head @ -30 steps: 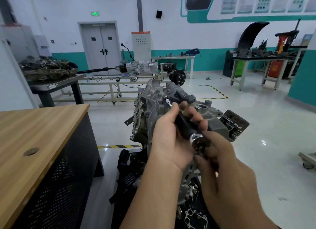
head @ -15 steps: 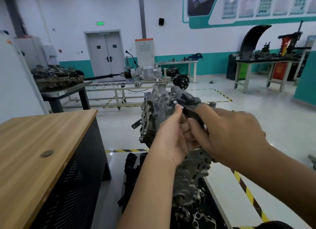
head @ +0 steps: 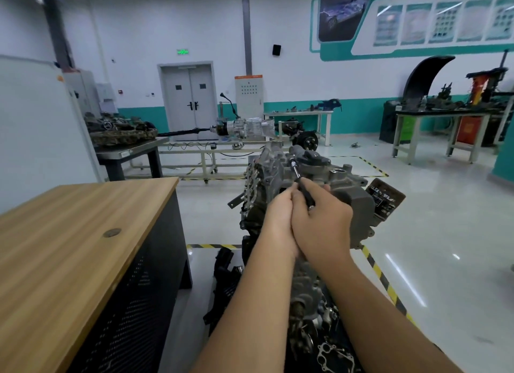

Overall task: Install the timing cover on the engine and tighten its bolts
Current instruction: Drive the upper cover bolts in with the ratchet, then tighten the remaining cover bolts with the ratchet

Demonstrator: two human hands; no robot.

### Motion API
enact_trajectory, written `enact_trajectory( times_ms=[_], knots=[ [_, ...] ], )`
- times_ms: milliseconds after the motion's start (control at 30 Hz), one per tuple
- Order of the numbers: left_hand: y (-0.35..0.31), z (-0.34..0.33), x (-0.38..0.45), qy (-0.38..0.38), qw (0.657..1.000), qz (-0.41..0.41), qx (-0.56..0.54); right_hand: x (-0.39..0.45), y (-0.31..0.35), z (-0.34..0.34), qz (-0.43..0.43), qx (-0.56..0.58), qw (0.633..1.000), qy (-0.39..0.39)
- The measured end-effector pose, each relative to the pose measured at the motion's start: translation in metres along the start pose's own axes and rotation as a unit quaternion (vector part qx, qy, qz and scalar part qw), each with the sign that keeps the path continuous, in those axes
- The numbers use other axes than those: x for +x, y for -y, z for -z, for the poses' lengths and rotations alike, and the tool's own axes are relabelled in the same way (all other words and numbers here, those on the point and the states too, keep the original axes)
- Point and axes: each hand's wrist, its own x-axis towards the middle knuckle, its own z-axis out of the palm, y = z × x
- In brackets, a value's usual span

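A grey engine [head: 353,205] stands upright in the middle of the head view, with its cast timing cover [head: 274,172] facing me. A slim ratchet wrench [head: 297,175] runs from a bolt near the cover's top edge down into my hands. My right hand [head: 322,222] grips the wrench's black handle. Pressed against it from the left, my left hand [head: 278,219] pinches the wrench shaft just above the handle. The hands hide the middle of the cover.
A wooden-topped bench [head: 69,233] stands close on my left. Loose engine parts and a gasket [head: 333,356] lie below the engine. Yellow-black floor tape [head: 383,278] runs on the right. Work tables [head: 445,122] and a gearbox on a stand [head: 244,127] line the far wall.
My right hand swung up and over from below the engine's right side and closed beside the left hand. The wrench handle turned with it. The camera view rose.
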Motion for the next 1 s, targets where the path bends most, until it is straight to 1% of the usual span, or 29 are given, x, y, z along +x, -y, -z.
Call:
enact_trajectory(
  times_ms=[67, 100, 200, 267, 300, 367, 433, 500, 567, 667, 700, 767, 800, 833, 867, 900, 933, 967, 1000],
  knots=[
    [0.000, 0.000, -0.003, -0.017, 1.000, 0.002, 0.011, 0.003, 0.002, 0.008, -0.011, -0.021, 1.000, 0.014],
    [0.000, 0.000, -0.003, -0.024, 1.000, -0.004, 0.017, 0.006, 0.003, 0.016, 0.001, -0.034, 0.999, 0.017],
    [-0.007, 0.001, 0.004, -0.035, 0.997, -0.063, 0.000, 0.007, 0.002, 0.039, 0.105, -0.071, 0.992, 0.008],
    [-0.014, -0.001, 0.014, -0.043, 0.993, -0.111, -0.023, 0.004, -0.005, 0.050, 0.155, -0.043, 0.987, 0.008],
    [-0.017, -0.002, 0.020, -0.043, 0.990, -0.132, -0.035, 0.001, -0.012, 0.053, 0.158, -0.011, 0.987, 0.009],
    [-0.020, -0.002, 0.028, -0.053, 0.984, -0.166, -0.024, -0.009, -0.027, 0.057, 0.130, 0.072, 0.989, 0.013],
    [-0.016, -0.001, 0.031, -0.067, 0.979, -0.193, 0.026, -0.021, -0.044, 0.057, 0.095, 0.136, 0.986, 0.020],
    [-0.013, 0.007, 0.028, -0.071, 0.970, -0.223, 0.069, -0.034, -0.058, 0.049, 0.045, 0.195, 0.979, 0.048],
    [-0.015, 0.024, 0.018, -0.090, 0.954, -0.262, 0.116, -0.043, -0.066, 0.034, -0.011, 0.269, 0.958, 0.099],
    [-0.025, 0.060, -0.009, -0.158, 0.926, -0.299, 0.167, -0.055, -0.073, 0.003, -0.068, 0.346, 0.904, 0.242],
    [-0.027, 0.074, -0.019, -0.183, 0.919, -0.299, 0.181, -0.062, -0.075, -0.010, -0.085, 0.368, 0.879, 0.292],
    [-0.026, 0.102, -0.035, -0.233, 0.901, -0.288, 0.226, -0.074, -0.084, -0.036, -0.156, 0.434, 0.809, 0.365],
    [-0.024, 0.116, -0.042, -0.263, 0.887, -0.279, 0.258, -0.081, -0.090, -0.049, -0.197, 0.460, 0.776, 0.384],
    [-0.022, 0.132, -0.049, -0.292, 0.869, -0.269, 0.294, -0.087, -0.095, -0.061, -0.229, 0.479, 0.750, 0.393],
    [-0.021, 0.149, -0.056, -0.323, 0.847, -0.261, 0.330, -0.091, -0.099, -0.072, -0.252, 0.489, 0.733, 0.400],
    [-0.021, 0.167, -0.067, -0.364, 0.818, -0.255, 0.365, -0.094, -0.100, -0.082, -0.264, 0.493, 0.721, 0.409],
    [-0.024, 0.186, -0.082, -0.416, 0.776, -0.252, 0.401, -0.097, -0.101, -0.091, -0.271, 0.494, 0.715, 0.415],
    [-0.029, 0.207, -0.101, -0.474, 0.715, -0.256, 0.446, -0.099, -0.101, -0.098, -0.274, 0.497, 0.712, 0.414],
    [-0.035, 0.227, -0.127, -0.532, 0.623, -0.263, 0.509, -0.102, -0.098, -0.106, -0.277, 0.502, 0.710, 0.409]
  ],
)
